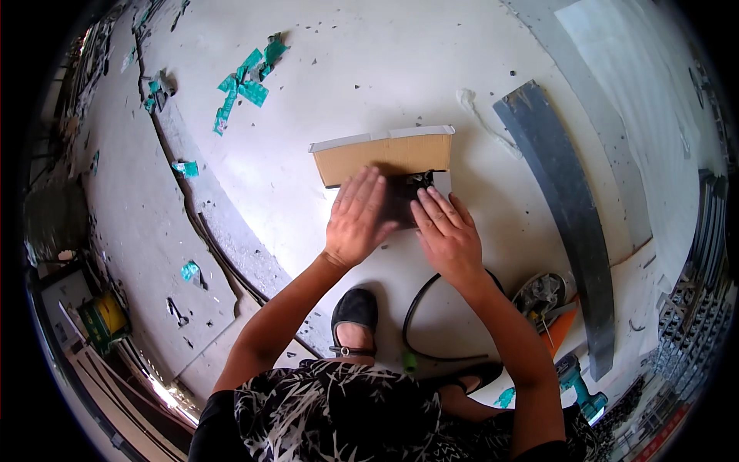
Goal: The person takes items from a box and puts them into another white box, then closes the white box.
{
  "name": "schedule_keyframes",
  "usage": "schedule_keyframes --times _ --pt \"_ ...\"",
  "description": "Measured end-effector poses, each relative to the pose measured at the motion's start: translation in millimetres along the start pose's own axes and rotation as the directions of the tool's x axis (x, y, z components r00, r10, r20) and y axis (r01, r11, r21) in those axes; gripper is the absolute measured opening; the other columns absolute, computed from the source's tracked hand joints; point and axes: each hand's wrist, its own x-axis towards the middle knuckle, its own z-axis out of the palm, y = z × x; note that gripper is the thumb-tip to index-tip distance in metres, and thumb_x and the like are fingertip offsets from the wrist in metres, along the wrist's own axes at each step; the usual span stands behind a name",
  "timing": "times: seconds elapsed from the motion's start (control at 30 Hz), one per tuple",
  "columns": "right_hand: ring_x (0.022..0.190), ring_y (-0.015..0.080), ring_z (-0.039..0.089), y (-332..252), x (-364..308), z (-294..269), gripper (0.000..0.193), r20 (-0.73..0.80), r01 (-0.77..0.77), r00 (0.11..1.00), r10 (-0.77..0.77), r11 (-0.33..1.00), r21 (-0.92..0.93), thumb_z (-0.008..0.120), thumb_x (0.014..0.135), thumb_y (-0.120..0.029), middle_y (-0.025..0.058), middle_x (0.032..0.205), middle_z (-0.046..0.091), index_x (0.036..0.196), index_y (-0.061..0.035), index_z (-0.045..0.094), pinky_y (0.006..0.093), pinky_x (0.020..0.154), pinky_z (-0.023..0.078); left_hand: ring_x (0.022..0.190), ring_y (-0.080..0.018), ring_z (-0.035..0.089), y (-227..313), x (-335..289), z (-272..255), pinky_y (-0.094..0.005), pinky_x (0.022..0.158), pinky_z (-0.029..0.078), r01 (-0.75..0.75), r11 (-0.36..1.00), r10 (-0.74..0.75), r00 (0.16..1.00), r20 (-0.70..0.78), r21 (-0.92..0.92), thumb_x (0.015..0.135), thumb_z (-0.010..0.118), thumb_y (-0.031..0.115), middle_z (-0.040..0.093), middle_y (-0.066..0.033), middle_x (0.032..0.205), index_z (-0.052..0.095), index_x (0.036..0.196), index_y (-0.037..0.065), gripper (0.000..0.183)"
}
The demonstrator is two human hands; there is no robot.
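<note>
An open cardboard box (385, 156) sits in front of me with its brown flap raised on the far side. Inside lies something dark (400, 202), partly hidden by my hands, so I cannot tell its kind. Over the box's left side my left hand (356, 219) stretches its fingers forward, slightly blurred, the thumb pointing inward. My right hand (449, 235) reaches over the right side with fingers extended and flat, near or on the dark contents. Neither hand shows anything gripped.
A long dark grey strip (566, 208) lies to the right, beside a clear wrap (489, 123). Torn green tape (250, 85) litters the far left. A black hose (412, 308) curves by my shoes (356, 312). At lower right are a teal power tool (581, 389) and stacked metal parts (693, 308).
</note>
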Motion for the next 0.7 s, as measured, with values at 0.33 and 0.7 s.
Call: schedule_keyframes --times 0.33,0.7 --pt "0.114 0.0191 0.057 3.9 11.3 18.8 0.020 -0.101 -0.005 0.995 0.004 1.000 -0.008 0.062 0.083 -0.014 0.0058 0.115 0.066 0.101 -0.0061 0.068 0.0427 0.104 0.040 0.130 -0.0316 0.045 -7.2 -0.3 11.9 -0.0457 0.111 0.033 -0.018 0.997 0.008 0.991 -0.131 -0.079 0.074 0.076 0.027 0.051 -0.0137 0.138 0.050 0.134 0.004 0.069" --pt "0.124 0.0312 0.047 11.4 25.3 3.0 0.045 -0.272 -0.265 0.924 0.271 0.962 0.057 0.069 0.079 -0.018 0.0129 0.136 0.051 0.120 -0.0031 0.060 0.0424 0.103 0.037 0.135 -0.0301 0.041 4.5 18.9 0.0 -0.0457 0.113 0.030 -0.039 0.998 0.036 0.998 -0.060 -0.045 0.080 0.071 0.032 0.045 -0.0134 0.144 0.050 0.135 0.005 0.065"
